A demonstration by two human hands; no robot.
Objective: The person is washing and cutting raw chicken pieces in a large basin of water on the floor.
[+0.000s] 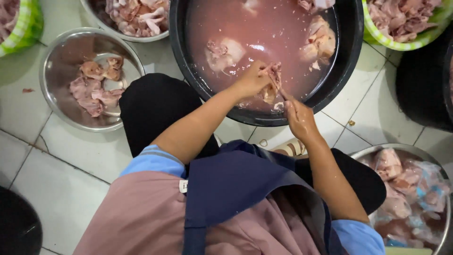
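Observation:
A large black tub (344, 56) of pinkish water stands in front of me on the tiled floor, with raw chicken pieces (321, 40) floating in it. My left hand (252, 80) grips a raw chicken piece (272, 82) over the tub's near edge. My right hand (298, 118) sits just below it and holds what looks like a thin knife (278, 89) whose tip touches the same piece. My knees in black trousers frame the tub.
A steel bowl (61, 52) with a few meat scraps sits at the left. Another steel bowl (415, 153) with chicken pieces is at the lower right. Green-rimmed baskets (377, 28) of chicken stand at the top corners. A dark bucket (19, 226) is at bottom left.

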